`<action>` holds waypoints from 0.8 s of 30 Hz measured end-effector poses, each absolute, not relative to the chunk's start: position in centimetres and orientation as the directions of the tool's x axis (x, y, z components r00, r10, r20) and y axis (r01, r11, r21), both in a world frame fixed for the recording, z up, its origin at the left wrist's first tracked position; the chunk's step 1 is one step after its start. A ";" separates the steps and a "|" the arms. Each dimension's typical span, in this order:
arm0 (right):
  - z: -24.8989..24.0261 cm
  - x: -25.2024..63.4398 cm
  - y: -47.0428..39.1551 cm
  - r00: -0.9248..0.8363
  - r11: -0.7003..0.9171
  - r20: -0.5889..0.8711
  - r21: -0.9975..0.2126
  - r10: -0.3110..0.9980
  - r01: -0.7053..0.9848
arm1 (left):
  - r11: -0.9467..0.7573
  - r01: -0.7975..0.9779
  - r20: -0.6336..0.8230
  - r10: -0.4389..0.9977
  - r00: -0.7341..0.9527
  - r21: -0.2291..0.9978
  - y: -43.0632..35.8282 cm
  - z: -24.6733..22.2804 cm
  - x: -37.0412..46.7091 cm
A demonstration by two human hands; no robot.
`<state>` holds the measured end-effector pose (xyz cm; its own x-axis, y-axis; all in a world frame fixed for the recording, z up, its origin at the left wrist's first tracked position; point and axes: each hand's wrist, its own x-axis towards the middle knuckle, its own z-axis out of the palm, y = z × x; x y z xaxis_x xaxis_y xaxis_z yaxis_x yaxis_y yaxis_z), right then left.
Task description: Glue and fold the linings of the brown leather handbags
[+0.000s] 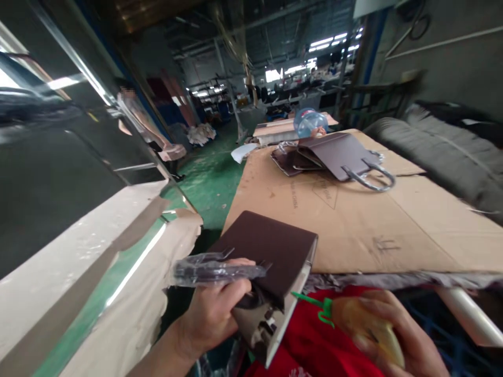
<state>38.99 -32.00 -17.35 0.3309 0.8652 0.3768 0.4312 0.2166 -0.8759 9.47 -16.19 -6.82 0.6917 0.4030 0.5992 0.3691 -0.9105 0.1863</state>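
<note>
My left hand point(218, 309) is closed around the plastic-wrapped handle of a dark brown handbag point(271, 241). The bag is tilted at the near edge of a cardboard-covered table, its pale side edge turned toward my right hand. My right hand point(396, 335) grips a yellowish glue bottle point(369, 327) with a thin green nozzle. The nozzle tip points left and lies close to the bag's edge; whether it touches cannot be told. Part of the bag's lower side is blurred and shadowed.
More brown bags point(334, 154) with wrapped handles lie on the cardboard point(361, 225). Behind them is a clear blue water jug point(310, 123). Pale sheets point(176, 246) hang on a rack at left. A person point(145, 125) stands beyond it. Grey padded bundles point(444, 146) sit at right.
</note>
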 end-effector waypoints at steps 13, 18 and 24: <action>-15.6 38.2 -32.8 0.256 0.221 0.368 -0.859 0.894 0.461 | -0.917 0.368 0.568 0.388 0.726 0.156 -15.7 -7.0 9.1; -15.2 38.5 -32.6 0.195 0.233 0.355 -0.856 0.914 0.462 | -0.918 0.365 0.550 0.389 0.739 0.157 -15.9 -7.1 9.0; -15.4 38.5 -32.4 0.258 0.179 0.339 -0.852 0.905 0.491 | -0.924 0.348 0.571 0.375 0.731 0.160 -15.8 -7.2 9.0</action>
